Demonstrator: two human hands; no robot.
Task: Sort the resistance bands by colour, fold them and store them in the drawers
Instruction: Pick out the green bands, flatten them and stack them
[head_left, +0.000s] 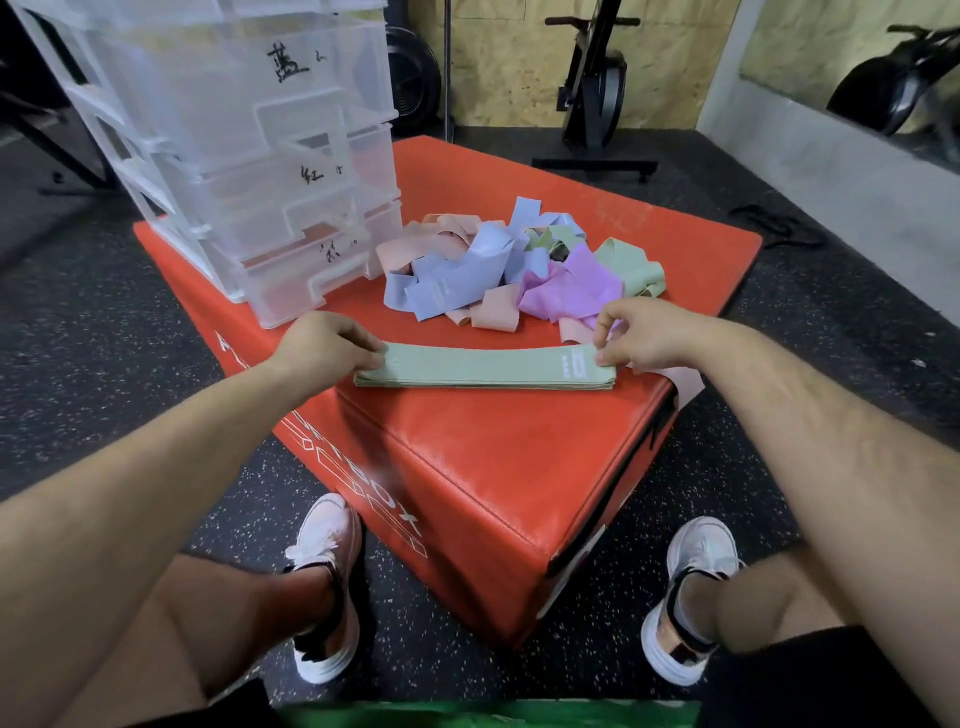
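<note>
On the red box (691, 244), a clear drawer unit (249, 156) with handwritten labels stands back left, its contents unclear through the cloudy plastic. Just beside it lies a tangled pile of mixed bands (498, 265). Near the front edge, the left hand (322, 345) and right hand (649, 332) each pinch an end of a flat stack of green bands (483, 370).

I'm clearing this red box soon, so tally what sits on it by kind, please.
Drawer unit: 1
Pile of mixed-colour bands: 1 (tangled, single bands uncountable)
Stack of green bands: 1
Total: 3
</note>
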